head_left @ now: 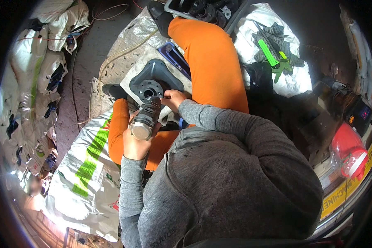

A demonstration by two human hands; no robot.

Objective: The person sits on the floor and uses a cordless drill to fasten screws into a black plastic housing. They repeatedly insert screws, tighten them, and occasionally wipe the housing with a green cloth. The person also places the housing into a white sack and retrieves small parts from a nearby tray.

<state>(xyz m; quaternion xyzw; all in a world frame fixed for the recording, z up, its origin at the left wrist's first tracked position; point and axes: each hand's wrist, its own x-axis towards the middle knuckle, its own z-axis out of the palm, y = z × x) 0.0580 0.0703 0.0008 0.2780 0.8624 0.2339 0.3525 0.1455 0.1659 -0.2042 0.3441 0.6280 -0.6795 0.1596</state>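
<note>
My left hand [135,145] is wrapped round a cordless power drill [144,120] with a dark body and a pale rear end. The drill's front end is at the round, holed flange of a black moulded part [156,69], which lies between my legs on a light sheet. Whether the tip touches the flange is hidden by the drill's body. My right hand [174,99] is beside the flange, close to the drill's front, with its fingers pinched together. What they hold, if anything, is too small to make out.
A blue tray-like piece [173,58] lies past the black part. Ahead stands a grey crate [235,18] of black parts. On a white sack [295,80] at the right are grey gloves [277,31] and a bright green-handled tool [268,53]. White sacks [22,82] line the left.
</note>
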